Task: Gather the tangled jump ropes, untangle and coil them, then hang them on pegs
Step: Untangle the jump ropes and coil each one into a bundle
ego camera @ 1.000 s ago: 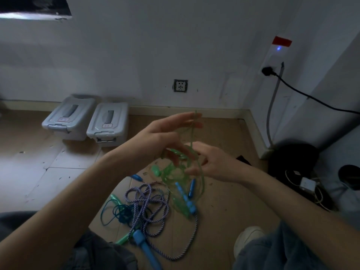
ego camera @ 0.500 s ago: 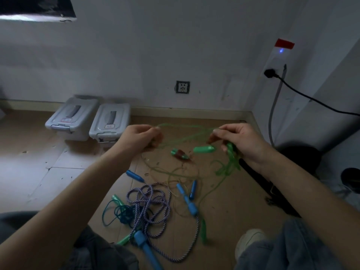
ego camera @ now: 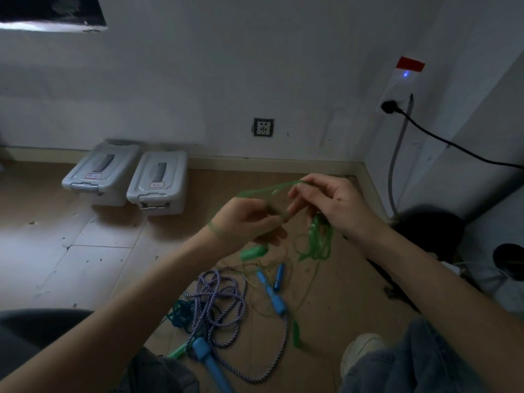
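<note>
between the left hand [ego camera: 243,219] and right hand [ego camera: 331,202], both pinching it, the green rope [ego camera: 319,242] stretches taut, likely to expose tangles; the purple rope [ego camera: 221,296] lies below.

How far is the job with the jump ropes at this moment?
Early stage. Done: the ropes lie gathered on the floor. In hand: the left hand and right hand both grip the green rope, partly bunched. Left: the purple-white rope and teal rope lie tangled; nothing is hung, no pegs in view.
</note>
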